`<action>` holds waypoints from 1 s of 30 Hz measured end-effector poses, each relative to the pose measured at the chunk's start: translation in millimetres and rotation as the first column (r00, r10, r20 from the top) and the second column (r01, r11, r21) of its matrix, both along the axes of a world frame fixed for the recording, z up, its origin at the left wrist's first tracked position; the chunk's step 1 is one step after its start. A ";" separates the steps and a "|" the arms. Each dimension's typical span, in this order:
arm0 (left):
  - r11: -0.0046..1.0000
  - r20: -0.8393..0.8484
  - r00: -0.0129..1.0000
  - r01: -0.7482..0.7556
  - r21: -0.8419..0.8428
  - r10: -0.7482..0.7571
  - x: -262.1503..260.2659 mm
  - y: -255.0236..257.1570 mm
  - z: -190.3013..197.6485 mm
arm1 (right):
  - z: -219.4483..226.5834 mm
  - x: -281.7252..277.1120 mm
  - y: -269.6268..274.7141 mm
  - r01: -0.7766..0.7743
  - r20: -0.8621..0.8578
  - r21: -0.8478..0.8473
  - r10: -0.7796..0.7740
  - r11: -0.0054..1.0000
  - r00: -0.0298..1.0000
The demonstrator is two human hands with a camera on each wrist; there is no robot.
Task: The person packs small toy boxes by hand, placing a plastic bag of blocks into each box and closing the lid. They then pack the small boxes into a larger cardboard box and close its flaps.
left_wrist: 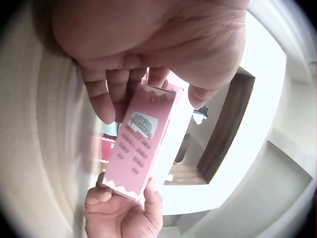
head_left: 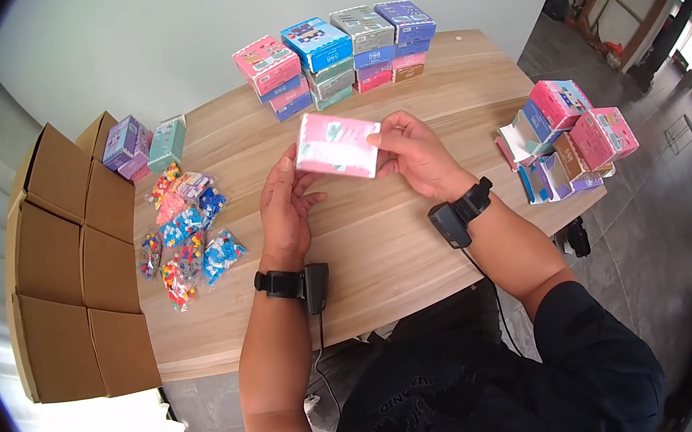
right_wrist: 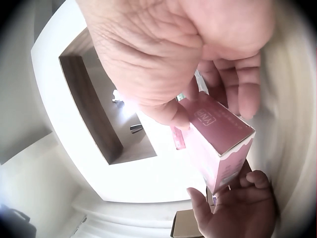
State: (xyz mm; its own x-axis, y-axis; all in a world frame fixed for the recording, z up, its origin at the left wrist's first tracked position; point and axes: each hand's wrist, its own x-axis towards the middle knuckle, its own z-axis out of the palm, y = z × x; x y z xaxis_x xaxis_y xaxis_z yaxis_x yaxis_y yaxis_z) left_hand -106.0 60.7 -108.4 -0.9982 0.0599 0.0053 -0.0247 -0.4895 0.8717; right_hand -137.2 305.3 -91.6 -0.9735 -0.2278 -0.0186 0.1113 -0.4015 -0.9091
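Observation:
A pink cardboard box point(head_left: 339, 146) with white scalloped edges is held up over the table between both hands. My right hand point(head_left: 417, 158) grips its right end, thumb on the printed face and fingers behind. At the other end is my left hand point(head_left: 285, 210), with its fingers relaxed and the thumb standing off the box in the left wrist view. A narrow pink side point(left_wrist: 136, 141) with a small building picture shows there. In the right wrist view, a darker pink side point(right_wrist: 215, 121) carries a white logo, and the left hand point(right_wrist: 240, 210) is at the lower end.
Stacked colourful boxes point(head_left: 312, 43) stand at the table's back. More boxes, some opened, are piled at the right edge point(head_left: 568, 128). Several bags of small bricks point(head_left: 183, 223) lie left, beside brown cartons point(head_left: 43, 244) and a few small boxes point(head_left: 127, 143).

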 end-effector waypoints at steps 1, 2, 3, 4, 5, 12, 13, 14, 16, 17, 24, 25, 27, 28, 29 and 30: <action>1.000 0.013 1.000 -0.002 -0.014 0.002 -1.2 -1.5 -2.6 | 4.4 -0.5 1.8 0.046 -0.012 -0.033 -0.046 0.998 0.999; 1.000 0.025 1.000 -0.005 -0.029 0.006 -1.9 -2.4 -3.7 | 9.8 -1.5 4.0 0.090 -0.024 -0.066 -0.091 0.994 0.996; 0.999 0.030 1.000 -0.007 -0.037 0.008 -1.9 -2.3 -2.3 | 19.3 -2.6 7.8 0.157 -0.052 -0.092 -0.162 0.983 0.985; 0.999 0.036 0.999 -0.010 -0.045 0.012 -1.5 -2.2 -0.6 | 31.6 -4.2 13.9 0.222 -0.078 -0.120 -0.232 0.968 0.970; 0.999 0.043 0.999 -0.012 -0.053 0.014 -1.0 -2.1 0.1 | 40.0 -8.3 21.7 0.285 -0.101 -0.149 -0.301 0.947 0.948; 0.997 0.045 0.999 0.003 -0.073 0.000 -3.6 -0.5 0.5 | 87.2 -88.1 83.4 0.528 -0.117 -0.220 -0.560 0.820 0.820; 0.997 0.047 0.999 0.001 -0.073 0.002 -3.1 -0.6 0.2 | 90.2 -97.5 87.3 0.558 -0.102 -0.196 -0.583 0.806 0.806; 0.997 0.049 0.999 -0.001 -0.074 0.005 -2.9 -0.8 0.0 | 91.6 -107.4 89.1 0.586 -0.087 -0.171 -0.604 0.792 0.792; 0.997 0.050 0.999 0.000 -0.071 0.003 -3.6 -1.0 0.2 | 91.7 -127.1 87.6 0.601 -0.027 -0.117 -0.607 0.791 0.794; 0.997 0.052 0.999 0.002 -0.071 0.002 -3.5 -0.9 0.0 | 90.8 -134.5 87.6 0.608 0.004 -0.090 -0.610 0.789 0.792; 0.998 0.053 0.999 0.002 -0.066 0.001 -3.1 -0.9 -0.7 | 92.4 -154.7 64.3 0.672 0.052 0.041 -0.673 0.740 0.738; 0.998 0.054 0.999 0.001 -0.063 0.003 -3.2 -0.1 -0.5 | 90.6 -155.1 65.0 0.675 0.050 0.059 -0.677 0.736 0.734; 0.999 0.050 0.999 0.004 -0.054 -0.001 -3.6 0.1 -2.3 | 85.8 -152.7 65.4 0.655 0.037 0.097 -0.661 0.749 0.750; 0.999 0.050 0.999 0.004 -0.052 -0.001 -5.3 0.8 -4.2 | 81.2 -148.0 68.2 0.628 0.032 0.117 -0.635 0.769 0.772; 0.999 0.051 0.999 -0.004 -0.050 0.006 -5.5 -0.4 -5.8 | 73.5 -149.5 73.2 0.619 0.030 0.100 -0.624 0.779 0.781; 0.999 0.059 0.998 -0.031 -0.041 0.034 -4.7 -1.2 -6.5 | 66.3 -153.0 71.7 0.606 0.026 0.082 -0.610 0.791 0.792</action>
